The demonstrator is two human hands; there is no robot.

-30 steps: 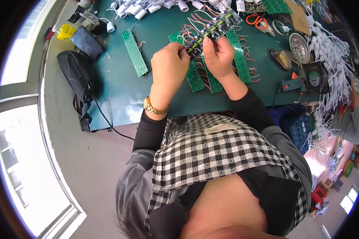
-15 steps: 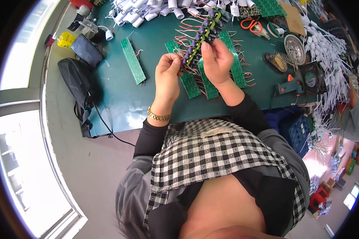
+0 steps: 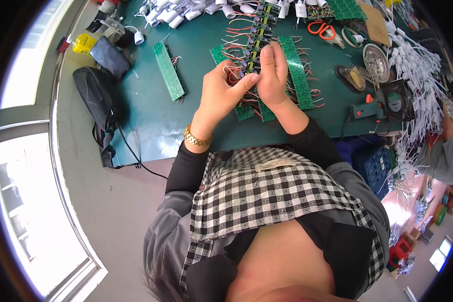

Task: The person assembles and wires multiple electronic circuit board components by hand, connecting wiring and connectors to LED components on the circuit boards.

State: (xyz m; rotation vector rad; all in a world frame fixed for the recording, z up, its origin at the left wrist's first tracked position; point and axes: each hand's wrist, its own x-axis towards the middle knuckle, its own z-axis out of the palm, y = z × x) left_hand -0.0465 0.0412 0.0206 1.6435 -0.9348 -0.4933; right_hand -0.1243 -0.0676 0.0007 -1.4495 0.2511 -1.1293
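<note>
A long circuit board strip (image 3: 262, 29) is held up over the table, its dark components facing me and red and white wires sticking out along its left side. My left hand (image 3: 221, 90) is closed on its near end, the thumb reaching across to the right hand. Along the strip's right edge, my right hand (image 3: 273, 75) grips it with thumb and fingers. Beneath both hands lie several green circuit boards (image 3: 298, 75) with red wires, partly hidden. Apart from these, another green board (image 3: 169, 70) rests to the left.
White lamp holders (image 3: 178, 11) are heaped at the back. Orange-handled scissors (image 3: 321, 30), a soldering sponge dish (image 3: 351, 79), a coiled iron stand (image 3: 375, 63) and a green hand tool (image 3: 367, 109) lie right. A phone (image 3: 109, 56) and black bag (image 3: 93, 95) sit left.
The held strip has turned more upright, showing its component side more squarely. My left hand has shifted right and its thumb now reaches my right hand.
</note>
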